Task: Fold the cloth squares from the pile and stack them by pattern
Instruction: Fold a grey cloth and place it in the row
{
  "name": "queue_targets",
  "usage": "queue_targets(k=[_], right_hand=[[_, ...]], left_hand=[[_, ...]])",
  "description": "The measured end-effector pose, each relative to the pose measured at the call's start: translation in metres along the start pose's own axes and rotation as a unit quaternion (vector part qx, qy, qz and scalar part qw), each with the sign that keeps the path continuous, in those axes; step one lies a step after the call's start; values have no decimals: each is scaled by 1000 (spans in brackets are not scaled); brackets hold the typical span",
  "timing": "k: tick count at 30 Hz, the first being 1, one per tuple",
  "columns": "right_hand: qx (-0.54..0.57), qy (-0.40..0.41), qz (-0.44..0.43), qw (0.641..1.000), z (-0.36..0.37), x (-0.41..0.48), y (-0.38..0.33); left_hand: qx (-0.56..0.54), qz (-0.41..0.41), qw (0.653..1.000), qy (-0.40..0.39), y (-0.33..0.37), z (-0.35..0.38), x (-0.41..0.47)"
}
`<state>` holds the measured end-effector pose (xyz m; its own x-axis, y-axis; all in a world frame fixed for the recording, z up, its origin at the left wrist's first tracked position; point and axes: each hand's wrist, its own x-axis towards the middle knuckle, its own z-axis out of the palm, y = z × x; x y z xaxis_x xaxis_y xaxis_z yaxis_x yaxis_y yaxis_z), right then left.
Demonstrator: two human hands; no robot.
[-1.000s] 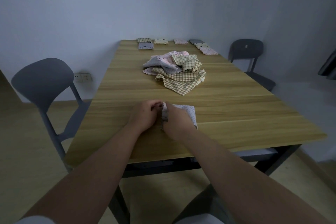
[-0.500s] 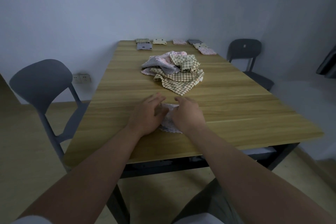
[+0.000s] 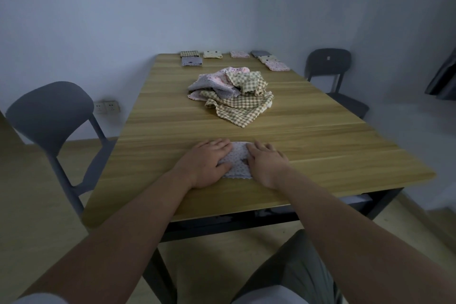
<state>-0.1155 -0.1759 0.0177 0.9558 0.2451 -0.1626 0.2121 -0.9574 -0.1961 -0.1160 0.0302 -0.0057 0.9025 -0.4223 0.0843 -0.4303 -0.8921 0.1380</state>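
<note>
A small folded white cloth with pink dots [image 3: 238, 160] lies flat on the wooden table [image 3: 320, 145] near its front edge. My left hand [image 3: 208, 164] presses on its left side with straight fingers. My right hand [image 3: 266, 163] presses flat on its right side. Only the cloth's middle strip and lower scalloped edge show between my hands. A loose pile of cloth squares [image 3: 232, 92], checked, grey and pink, sits in the table's middle. Several small folded stacks [image 3: 191, 61] line the far edge, among them a checked stack [image 3: 189, 53], a cream one [image 3: 212, 54] and a pink one [image 3: 277, 65].
A grey chair [image 3: 53, 116] stands at the table's left side. A dark chair [image 3: 332, 74] stands at the far right. The wall behind the table holds a socket plate [image 3: 106, 107] low on the left.
My hands were pinching and folding the dotted cloth. Now the fold is closed into a smaller packet and both hands lie flat on it, spread a little apart.
</note>
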Motion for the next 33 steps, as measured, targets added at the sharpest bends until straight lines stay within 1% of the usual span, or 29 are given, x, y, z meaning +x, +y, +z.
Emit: queue_targets(k=[2,3,6,7,9,12,15,17,19,21,22,23,24,25,26,29,31,33], right_hand=[[-4,-8,4,1000,-1,-1,0],[1,2,4,1000,-3,-1,-1],[26,71,-5,997,-8,-5,-6],[25,81,-15,996,-7,-7,-8],[3,55,-32,998,1,-9,-7],[-16,-2,-27,1000,10,-11,-2],[-19,-25,-15,999,4,-14,0],[-4,-13,-11,1000,2,-16,1],[20,49,-15,998,3,-18,5],[25,123,-22,992,6,-22,9],[23,132,-26,991,7,-23,11],[23,118,-27,992,9,-25,12],[23,97,-26,995,8,-26,13],[27,77,-20,996,9,-27,14],[36,75,-14,996,7,-28,15],[67,137,17,988,0,-31,14],[57,174,42,982,-2,-36,12],[35,168,64,983,-2,-39,11]], left_hand=[[4,-1,1000,-8,0,0,0],[6,-3,1000,-11,1,0,0],[9,-11,1000,-17,3,-3,-1],[10,-12,1000,-18,4,-3,-1],[10,-15,1000,-24,5,-4,-1],[18,-16,999,-37,5,-4,-1],[18,-23,998,-49,5,-4,1],[7,-25,998,-52,6,-6,1],[-61,-46,996,-43,3,-8,1],[-177,-95,980,-8,-2,-9,3],[-236,-122,964,19,-3,-9,3],[-274,-142,950,45,-2,-10,3],[-282,-154,945,59,-1,-12,4],[-266,-162,948,59,0,-13,3],[-235,-164,957,46,3,-16,1],[-161,-151,975,3,8,-22,-2],[-162,-153,975,8,10,-26,-1],[-172,-160,972,16,14,-31,3]])
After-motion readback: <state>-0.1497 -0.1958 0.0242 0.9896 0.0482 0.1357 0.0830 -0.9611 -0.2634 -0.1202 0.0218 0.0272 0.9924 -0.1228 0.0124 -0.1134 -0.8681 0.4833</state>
